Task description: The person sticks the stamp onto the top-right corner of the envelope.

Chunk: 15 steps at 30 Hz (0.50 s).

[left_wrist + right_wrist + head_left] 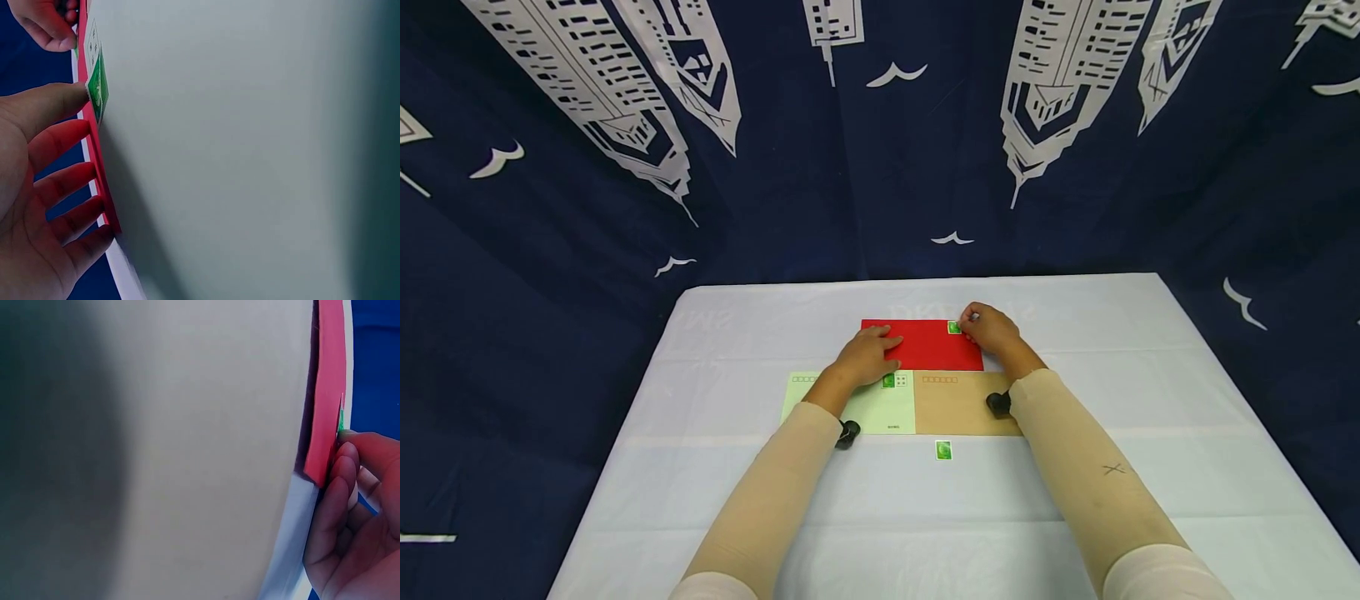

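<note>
A red envelope (928, 350) lies at the back of the table. My left hand (863, 357) rests on its left part with fingers spread, pressing it down, the thumb by the envelope's lower edge. At the upper right corner, my right hand (992, 329) pinches a small green stamp (954, 327) between thumb and fingertips. The right wrist view has this stamp (341, 420) tilted up at the fingertips over the red paper. Just below the left thumb, another green stamp (888, 381) sits on the pale green envelope (872, 412), beside a small printed box.
A brown envelope (955, 408) lies right of the pale green one, partly under my right forearm. A loose green stamp (943, 451) is on the white table (880, 508) in front of it. A dark blue patterned cloth (910, 167) hangs behind.
</note>
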Each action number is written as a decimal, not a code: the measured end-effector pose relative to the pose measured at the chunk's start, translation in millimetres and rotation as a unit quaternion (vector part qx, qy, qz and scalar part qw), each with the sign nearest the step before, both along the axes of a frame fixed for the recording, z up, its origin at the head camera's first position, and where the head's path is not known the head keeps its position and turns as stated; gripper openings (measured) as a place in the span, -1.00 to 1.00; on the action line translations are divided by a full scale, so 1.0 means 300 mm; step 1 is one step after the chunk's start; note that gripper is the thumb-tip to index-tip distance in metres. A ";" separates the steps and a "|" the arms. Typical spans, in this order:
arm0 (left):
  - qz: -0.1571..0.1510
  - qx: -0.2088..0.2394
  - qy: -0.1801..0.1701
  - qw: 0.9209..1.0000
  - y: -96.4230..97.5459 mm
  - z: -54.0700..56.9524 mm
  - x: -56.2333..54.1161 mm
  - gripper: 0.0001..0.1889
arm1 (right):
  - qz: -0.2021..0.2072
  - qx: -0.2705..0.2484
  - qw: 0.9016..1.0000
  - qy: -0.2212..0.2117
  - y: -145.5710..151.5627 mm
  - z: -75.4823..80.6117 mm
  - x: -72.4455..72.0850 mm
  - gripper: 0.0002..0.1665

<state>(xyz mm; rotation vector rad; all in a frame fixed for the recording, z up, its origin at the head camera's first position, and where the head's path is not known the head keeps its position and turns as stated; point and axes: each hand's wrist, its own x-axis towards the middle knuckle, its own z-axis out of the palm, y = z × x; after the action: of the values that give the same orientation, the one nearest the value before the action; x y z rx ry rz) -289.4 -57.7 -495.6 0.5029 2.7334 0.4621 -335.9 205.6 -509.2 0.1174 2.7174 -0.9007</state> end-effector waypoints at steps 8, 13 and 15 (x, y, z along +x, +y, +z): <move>0.003 -0.001 -0.002 1.000 0.002 -0.001 -0.001 -0.38 | -0.006 0.009 1.000 -0.009 0.001 -0.001 -0.004 -0.81; 0.002 -0.003 -0.001 1.000 0.001 -0.001 -0.001 -0.38 | -0.004 0.010 1.000 -0.011 0.001 0.001 -0.004 -0.81; 0.002 -0.004 0.000 1.000 0.001 -0.003 -0.002 -0.38 | -0.001 0.011 1.000 -0.010 0.001 0.003 -0.003 -0.81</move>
<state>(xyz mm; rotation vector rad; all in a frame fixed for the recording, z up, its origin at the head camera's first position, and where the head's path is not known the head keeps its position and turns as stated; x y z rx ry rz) -289.9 -57.4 -496.6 0.4964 2.7345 0.4517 -336.6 205.8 -508.3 0.1328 2.7098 -0.8668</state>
